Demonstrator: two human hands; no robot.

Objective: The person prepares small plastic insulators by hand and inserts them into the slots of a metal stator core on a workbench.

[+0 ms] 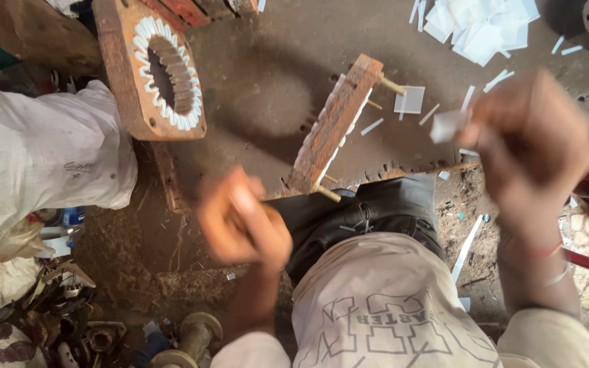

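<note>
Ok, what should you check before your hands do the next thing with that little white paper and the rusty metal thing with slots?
1. Right hand has hold of the white paper piece: ok, it is pinched at the fingertips.
2. Left hand free or holding something: cannot tell, it is closed and blurred.
3. Rusty slotted block steady: ok, it stands on edge on the work surface.
4. Spare white paper pieces nearby: ok, a pile lies at the top right.
5. Second block with white liners in its slots: ok, liners ring the opening.
</note>
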